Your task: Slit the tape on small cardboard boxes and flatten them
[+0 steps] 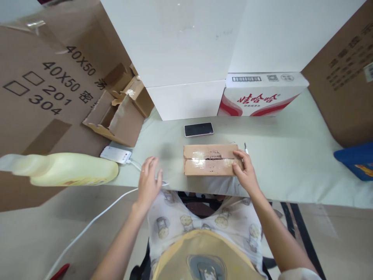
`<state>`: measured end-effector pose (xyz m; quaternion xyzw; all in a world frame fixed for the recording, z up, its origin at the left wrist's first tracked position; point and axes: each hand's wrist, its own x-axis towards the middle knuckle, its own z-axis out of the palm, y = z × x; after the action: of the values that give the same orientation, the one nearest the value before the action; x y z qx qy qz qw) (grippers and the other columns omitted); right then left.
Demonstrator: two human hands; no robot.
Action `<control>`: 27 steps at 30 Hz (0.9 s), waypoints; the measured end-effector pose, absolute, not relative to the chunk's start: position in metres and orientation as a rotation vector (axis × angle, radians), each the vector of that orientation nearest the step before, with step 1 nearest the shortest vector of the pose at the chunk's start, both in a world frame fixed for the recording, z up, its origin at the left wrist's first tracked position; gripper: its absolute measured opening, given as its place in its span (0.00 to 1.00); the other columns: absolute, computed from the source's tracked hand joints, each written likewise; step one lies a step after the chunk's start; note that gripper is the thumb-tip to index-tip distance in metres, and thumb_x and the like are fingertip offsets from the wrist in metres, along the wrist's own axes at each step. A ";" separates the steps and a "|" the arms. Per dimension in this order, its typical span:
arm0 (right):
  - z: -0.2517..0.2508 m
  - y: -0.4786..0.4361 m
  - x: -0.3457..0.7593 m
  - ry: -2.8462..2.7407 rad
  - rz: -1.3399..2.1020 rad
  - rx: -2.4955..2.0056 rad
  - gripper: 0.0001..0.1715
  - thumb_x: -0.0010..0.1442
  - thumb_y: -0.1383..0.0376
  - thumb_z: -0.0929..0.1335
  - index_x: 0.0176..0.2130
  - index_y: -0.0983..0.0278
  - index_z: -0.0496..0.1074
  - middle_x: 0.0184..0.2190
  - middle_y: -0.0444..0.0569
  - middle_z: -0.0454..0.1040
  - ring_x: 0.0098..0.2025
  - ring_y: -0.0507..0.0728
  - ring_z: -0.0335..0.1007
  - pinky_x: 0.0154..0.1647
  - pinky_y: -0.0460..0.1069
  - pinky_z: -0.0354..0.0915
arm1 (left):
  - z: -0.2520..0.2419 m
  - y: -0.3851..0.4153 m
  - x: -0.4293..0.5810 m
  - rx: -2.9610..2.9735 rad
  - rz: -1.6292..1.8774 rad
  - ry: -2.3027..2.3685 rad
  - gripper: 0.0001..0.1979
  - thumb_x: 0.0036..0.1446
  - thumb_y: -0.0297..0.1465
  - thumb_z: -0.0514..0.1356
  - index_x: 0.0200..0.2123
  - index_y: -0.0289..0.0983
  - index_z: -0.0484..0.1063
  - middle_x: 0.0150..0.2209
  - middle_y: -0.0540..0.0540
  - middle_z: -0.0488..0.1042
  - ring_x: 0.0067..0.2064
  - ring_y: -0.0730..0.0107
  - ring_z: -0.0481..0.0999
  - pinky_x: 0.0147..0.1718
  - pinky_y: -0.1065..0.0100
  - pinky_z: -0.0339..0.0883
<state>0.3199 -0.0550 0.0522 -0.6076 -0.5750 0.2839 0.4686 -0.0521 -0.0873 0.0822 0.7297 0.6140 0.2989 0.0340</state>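
Note:
A small brown cardboard box (208, 167) lies on the pale green tablecloth in front of me, with tape over its top and a dark slit along the seam. My right hand (245, 171) grips its right end, thumb and fingers on the top and edge. By those fingers pokes up a thin whitish thing with a dark tip (246, 147), mostly hidden by the hand. My left hand (149, 181) hovers left of the box, apart from it, fingers spread and holding nothing. A white cable (99, 216) runs beneath it.
Behind the box lies a phone (199, 129). White cartons (186, 101) and a red-and-white carton (259, 97) stand at the back. On the left are a yellow bottle (72, 169), a white power bank (115, 154) and an open cardboard box (122, 120). A blue container (355, 159) sits right.

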 end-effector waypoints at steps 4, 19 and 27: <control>0.050 -0.055 0.319 -1.395 0.679 -1.505 0.23 0.60 0.55 0.66 0.53 0.59 0.74 0.60 0.58 0.73 0.66 0.65 0.68 0.68 0.64 0.64 | 0.085 -0.068 0.018 2.223 0.984 1.561 0.13 0.68 0.34 0.59 0.53 0.41 0.76 0.69 0.36 0.62 0.75 0.44 0.55 0.70 0.39 0.57; 0.040 -0.026 0.389 -1.277 0.688 -1.779 0.25 0.49 0.40 0.68 0.30 0.57 0.63 0.22 0.45 0.68 0.24 0.57 0.62 0.26 0.53 0.64 | 0.066 -0.053 0.054 1.629 1.015 1.477 0.15 0.61 0.27 0.57 0.51 0.41 0.70 0.68 0.36 0.57 0.76 0.49 0.54 0.72 0.42 0.54; 0.142 -0.024 0.400 -1.620 0.957 -1.489 0.32 0.64 0.36 0.62 0.36 0.60 0.74 0.20 0.45 0.69 0.24 0.57 0.67 0.29 0.53 0.65 | 0.059 -0.051 0.050 1.614 1.056 1.436 0.24 0.59 0.27 0.55 0.59 0.40 0.63 0.70 0.34 0.55 0.74 0.51 0.58 0.72 0.44 0.56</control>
<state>0.4001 -0.0238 0.1419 -0.5783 -0.6292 0.3719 0.3625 0.0495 -0.0514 0.0586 0.6263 0.5572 0.4095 0.3600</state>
